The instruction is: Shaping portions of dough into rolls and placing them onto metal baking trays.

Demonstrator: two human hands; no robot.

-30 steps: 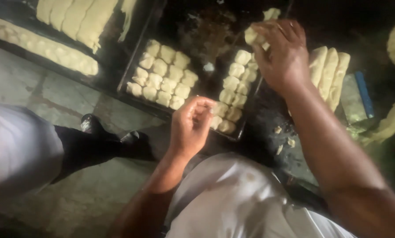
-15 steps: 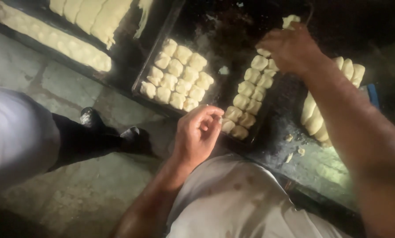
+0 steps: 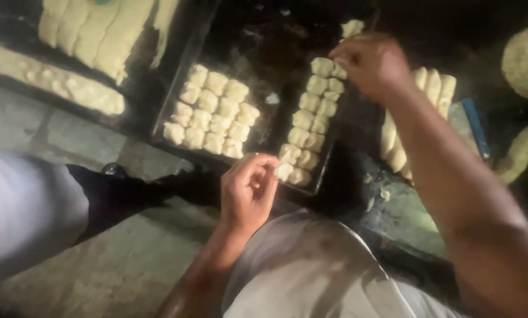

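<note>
Dough pieces (image 3: pixel 308 112) fill the dark tray (image 3: pixel 175 94) in two blocks: a square batch (image 3: pixel 212 112) on its left part and a longer double row on its right. Since a moment ago the right hand (image 3: pixel 370 65) has gone further along to the far end of that row, fingers pinched together on what looks like a small piece, though blur hides it. One more piece (image 3: pixel 352 27) lies just beyond. The left hand (image 3: pixel 249 191) has drifted slightly toward the near end of the row, fingers curled loosely; I cannot tell if its grip holds anything. So the row seems to be growing at its far end. Dough logs (image 3: pixel 420 112) lie right of the tray, longer slabs (image 3: pixel 93 35) far left.
</note>
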